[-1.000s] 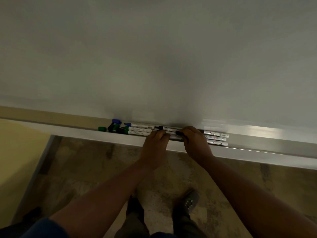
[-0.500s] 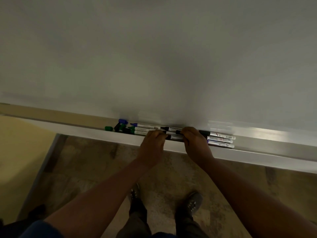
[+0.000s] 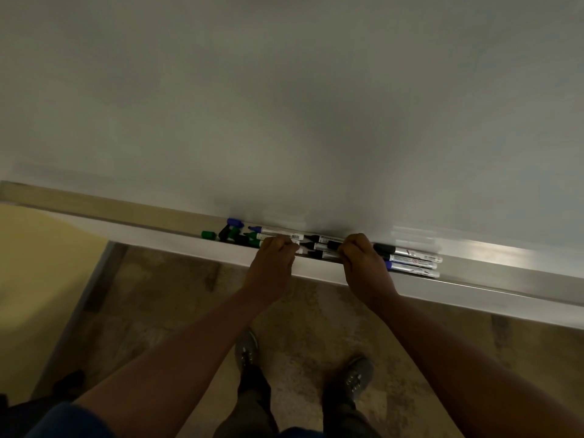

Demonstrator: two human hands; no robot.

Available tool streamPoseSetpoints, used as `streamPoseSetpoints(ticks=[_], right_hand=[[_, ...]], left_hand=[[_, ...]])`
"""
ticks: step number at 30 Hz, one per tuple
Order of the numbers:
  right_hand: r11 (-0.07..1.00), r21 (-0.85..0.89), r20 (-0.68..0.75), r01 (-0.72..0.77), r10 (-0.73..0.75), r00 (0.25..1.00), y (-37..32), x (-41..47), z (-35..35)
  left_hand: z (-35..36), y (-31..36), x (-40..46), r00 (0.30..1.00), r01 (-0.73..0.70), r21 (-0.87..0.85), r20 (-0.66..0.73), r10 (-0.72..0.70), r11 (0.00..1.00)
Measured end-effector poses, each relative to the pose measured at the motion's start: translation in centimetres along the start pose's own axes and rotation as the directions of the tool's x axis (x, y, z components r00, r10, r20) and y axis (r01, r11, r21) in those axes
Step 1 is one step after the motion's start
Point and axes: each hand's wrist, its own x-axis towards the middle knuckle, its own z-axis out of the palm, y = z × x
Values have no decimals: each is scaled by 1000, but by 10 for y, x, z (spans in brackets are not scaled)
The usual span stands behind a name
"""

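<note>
Several white-bodied markers [image 3: 319, 247] with black, blue and green ends lie lengthwise in the whiteboard's metal tray [image 3: 164, 237]. My left hand [image 3: 274, 263] reaches over the tray's front lip, its fingers curled onto the left part of the marker bundle. My right hand [image 3: 363, 263] does the same a little to the right, fingers curled over the markers there. Three more markers [image 3: 414, 259] stick out to the right of my right hand. Which single marker each hand holds is hidden by the fingers.
Loose caps sit at the markers' left end: a blue cap [image 3: 234, 221], a green cap [image 3: 208, 234] and a black cap [image 3: 225, 232]. The whiteboard [image 3: 284, 105] fills the upper view. Below are the floor, my shoes [image 3: 354, 379] and a yellow surface [image 3: 34, 273] on the left.
My hands have drawn apart along the tray, the left one sliding further left, so more of the markers shows between them. The view has shifted slightly.
</note>
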Motion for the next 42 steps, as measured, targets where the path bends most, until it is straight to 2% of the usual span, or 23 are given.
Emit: streamPoseSetpoints(ticks=[5, 9, 13, 17, 22, 32, 37, 42], right_hand=[[996, -85, -56, -21, 16, 998, 5, -2, 1], [986, -164, -62, -15, 5, 998, 14, -7, 1], [983, -184, -49, 6, -15, 999, 19, -8, 0], [970, -243, -2, 29, -30, 1000, 23, -6, -2], [974, -225, 11, 10, -8, 1000, 26, -10, -1], [953, -293, 137, -79, 123, 983, 24, -5, -2], [941, -327, 137, -91, 142, 980, 25, -8, -4], [939, -324, 65, -114, 143, 988, 28, -16, -7]], left_hand=[[5, 12, 9, 997, -71, 49, -34, 73, 996], [6, 26, 22, 993, -115, 21, -36, 115, 993], [9, 44, 43, 982, -187, 55, 41, 185, 981], [13, 52, 53, 979, -175, 131, 128, 159, 976], [16, 52, 54, 982, -161, 134, 123, 145, 978], [21, 50, 49, 990, -85, -14, 109, 86, 996], [17, 45, 44, 997, -72, -89, 22, 74, 993], [7, 40, 41, 997, -51, -138, -60, 43, 989]])
